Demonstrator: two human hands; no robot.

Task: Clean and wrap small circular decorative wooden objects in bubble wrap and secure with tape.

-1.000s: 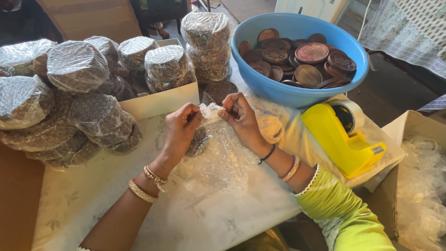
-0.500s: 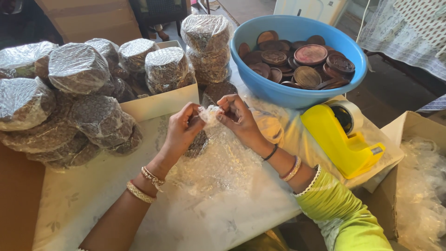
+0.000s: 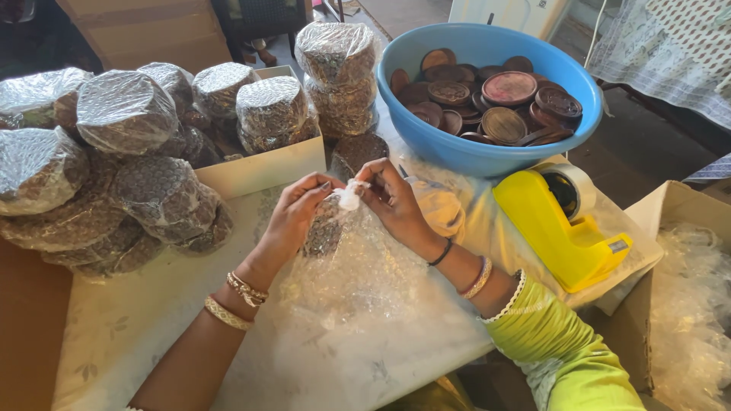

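Both hands meet over the bubble wrap sheet [image 3: 358, 281], which lies spread on the table [image 3: 114, 335] under and in front of them. Left hand [image 3: 293, 217] and right hand [image 3: 396, 205] each pinch the same bunched white tuft of wrap [image 3: 349, 196] between thumb and fingertips, hands nearly touching. Directly below the left hand's fingers, inside the wrap, sits a dark round disc [image 3: 324, 232], partly covered; its edge is hard to make out through the plastic.

Wrists: gold bangles [image 3: 236, 301] on the left, a dark band and a pale bangle [image 3: 472, 278] on the right, then a lime-green sleeve [image 3: 563, 350].

Just right of the right hand: a yellow tape dispenser [image 3: 556, 228] with its roll at the top, standing on the table edge. Further right, an open cardboard box [image 3: 670, 228] holding clear wrap.

Just beyond the hands: one more wrapped dark disc [image 3: 358, 152] and a white low box [image 3: 263, 167].

Left of the left hand and beyond: a heap of wrapped round bundles [image 3: 122, 152], some in the white box, some stacked loose beside it. A tall stack of wrapped bundles [image 3: 336, 76] stands beyond the hands.

Far right of that stack: a blue plastic bowl [image 3: 472, 156] full of unwrapped brown round discs [image 3: 502, 95].
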